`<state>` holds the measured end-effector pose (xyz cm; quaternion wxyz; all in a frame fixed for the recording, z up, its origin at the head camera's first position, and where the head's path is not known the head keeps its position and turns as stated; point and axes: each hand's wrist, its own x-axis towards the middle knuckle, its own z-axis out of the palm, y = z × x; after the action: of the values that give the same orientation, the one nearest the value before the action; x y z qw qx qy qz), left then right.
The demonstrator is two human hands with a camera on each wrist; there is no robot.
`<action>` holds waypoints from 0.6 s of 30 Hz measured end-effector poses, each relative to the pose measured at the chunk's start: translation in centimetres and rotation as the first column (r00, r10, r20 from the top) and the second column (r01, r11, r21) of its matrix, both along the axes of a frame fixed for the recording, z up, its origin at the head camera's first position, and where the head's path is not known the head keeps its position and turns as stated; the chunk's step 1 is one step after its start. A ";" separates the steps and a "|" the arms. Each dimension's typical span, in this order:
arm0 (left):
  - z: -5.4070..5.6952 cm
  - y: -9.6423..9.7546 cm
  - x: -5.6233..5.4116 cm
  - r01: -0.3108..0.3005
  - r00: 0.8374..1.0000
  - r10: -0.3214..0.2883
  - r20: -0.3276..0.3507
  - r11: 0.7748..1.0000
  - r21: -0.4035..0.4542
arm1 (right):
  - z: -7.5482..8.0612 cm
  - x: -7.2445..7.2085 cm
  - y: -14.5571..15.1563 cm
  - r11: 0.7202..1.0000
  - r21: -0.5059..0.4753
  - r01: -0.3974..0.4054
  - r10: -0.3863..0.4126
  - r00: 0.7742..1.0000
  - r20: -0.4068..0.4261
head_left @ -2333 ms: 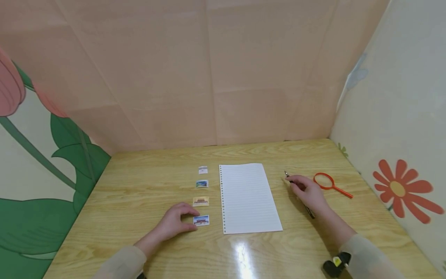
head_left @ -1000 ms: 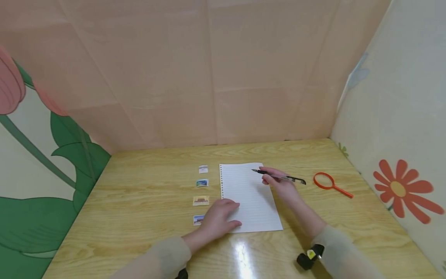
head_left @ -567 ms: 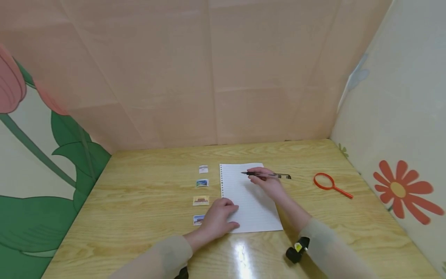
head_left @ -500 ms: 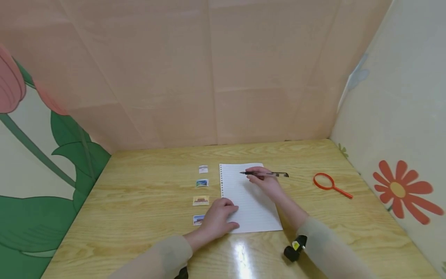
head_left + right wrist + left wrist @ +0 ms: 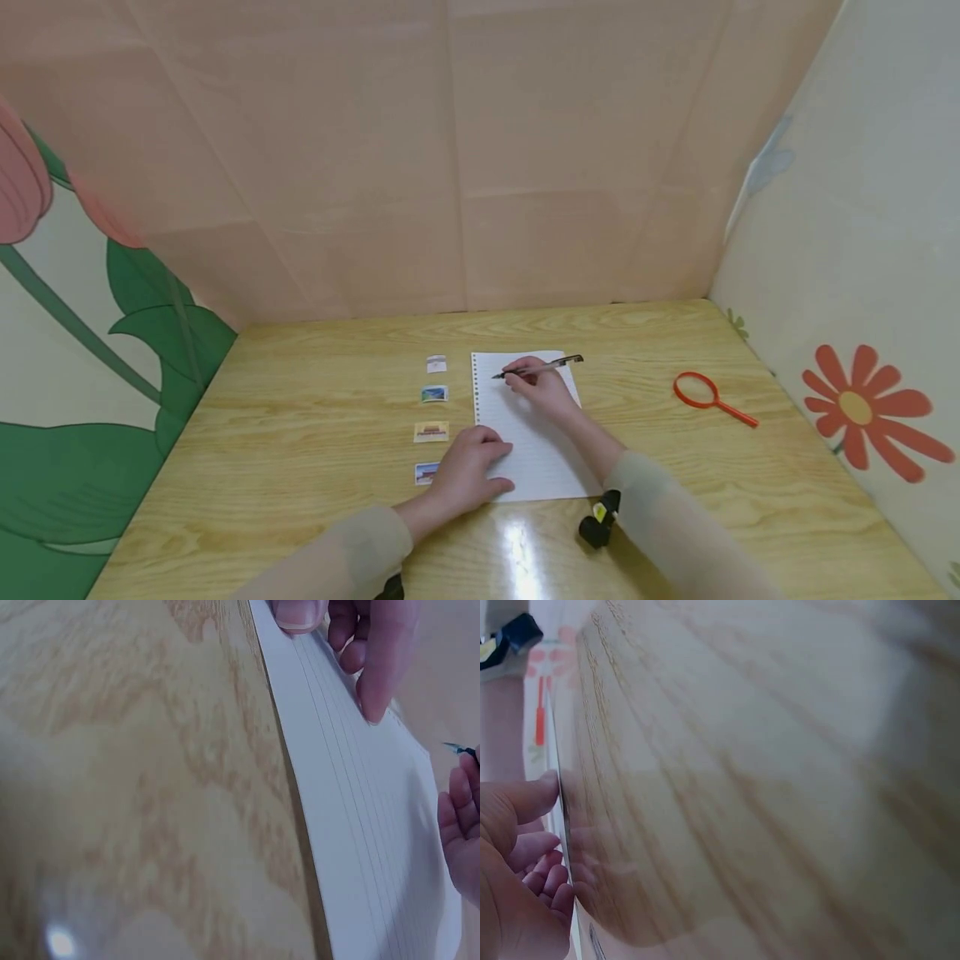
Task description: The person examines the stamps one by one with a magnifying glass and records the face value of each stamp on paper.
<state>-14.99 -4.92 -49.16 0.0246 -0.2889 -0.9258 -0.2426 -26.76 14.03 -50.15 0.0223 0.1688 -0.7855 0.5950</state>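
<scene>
A lined sheet of loose-leaf paper [image 5: 540, 467] with punched holes down its left side lies on the table. My left hand [image 5: 472, 468] rests on its lower left part, fingers relaxed and thumb spread; in the right wrist view its fingertips [image 5: 379, 697] touch the page. Over the upper part of the sheet, my right hand [image 5: 543, 390] pinches a black-and-clear pen [image 5: 551, 365], its tip pointing left toward the holes and close over the paper. The right wrist view shows the pen tip [image 5: 456, 748] near the page's far end. No writing shows on the page.
Left of the sheet is a column of small picture stamps: a pale one [image 5: 437, 364], a blue-green one [image 5: 434, 393], a yellow one [image 5: 431, 432], and a blue one [image 5: 426, 473] partly hidden by my left hand. A red magnifying glass [image 5: 716, 402] lies at right.
My left hand has moved from the lowest stamp onto the paper. My right hand has picked up the pen from the table and carried it left over the sheet's top.
</scene>
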 end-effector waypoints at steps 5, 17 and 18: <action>-0.1 0.0 0.0 0.009 1.000 -0.009 -0.014 1.000 0.007 | -0.5 -0.4 -0.4 0.998 0.053 0.015 -0.015 1.000 -0.011; -0.1 -0.3 -0.1 0.022 1.000 -0.022 -0.008 1.000 0.018 | -0.7 -1.0 -0.7 0.985 0.170 0.035 -0.029 0.999 -0.034; -0.1 -0.3 -0.1 0.019 1.000 -0.019 0.000 1.000 0.017 | -0.6 -1.0 -0.7 0.982 0.182 0.040 -0.036 0.999 -0.026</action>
<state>-15.08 -5.18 -49.27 0.0245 -0.2976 -0.9208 -0.2510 -27.81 13.33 -50.80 0.0268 0.1618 -0.8396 0.5179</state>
